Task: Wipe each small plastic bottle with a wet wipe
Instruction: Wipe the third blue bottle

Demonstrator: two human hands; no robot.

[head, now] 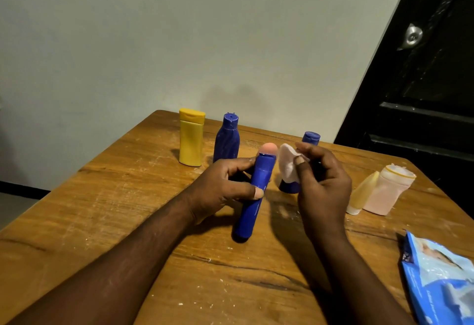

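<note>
My left hand (220, 186) grips a tall blue bottle (252, 209) with a pink rounded tip, held tilted above the wooden table (102, 222). Just to its right, my right hand (320, 181) pinches a white wet wipe (287, 164), close to the bottle's top but apart from it. A yellow bottle (191, 137) and a dark blue bottle (227, 138) stand at the back. Another blue bottle (310, 138) stands partly hidden behind my right hand. A pale pink bottle (384, 191) and a pale yellow one (361, 195) stand at the right.
A blue wet-wipe pack (441, 281) lies at the table's right front edge. The table stands against a pale wall, with a dark door (423, 81) at the right. White specks and scratches mark the table top.
</note>
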